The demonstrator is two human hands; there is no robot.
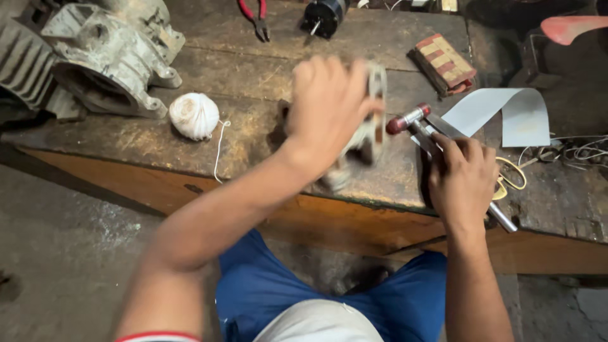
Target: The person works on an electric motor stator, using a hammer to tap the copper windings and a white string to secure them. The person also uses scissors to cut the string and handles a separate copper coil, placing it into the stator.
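- Hands first: our left hand [329, 111] is wrapped tight around a pale metal part [370, 133], fingers closed over its top edge, and holds it upright on the wooden workbench [253, 126], near the front edge and roughly in the middle.
- The part is blurred, so we cannot tell its exact form; it looks like a round cast housing or ring, pale grey, with its lower end resting on the bench.
- Our right hand [462, 180] is closed around the steel handle of a small hammer [415, 120]. The red-faced head points at the part and sits just beside it, apart by a narrow gap.
- We judge the step in hand to be tapping the held part with the hammer, with the left hand steadying it.
- The next blow calls for a firm left grip, the fingers kept off the struck face, and a short, square swing, since the head is already close.
- Around us on the bench: a ball of white string [194, 116] with a loose tail, a large grey motor casing [107, 54] at the far left corner, red-handled pliers [255, 16] and a small dark motor [324, 16] at the far edge, a striped block [443, 63], and a curled sheet of grey paper [506, 111] just past the hammer.
- Tangled wires [563, 152] lie to the right, well clear of both hands.
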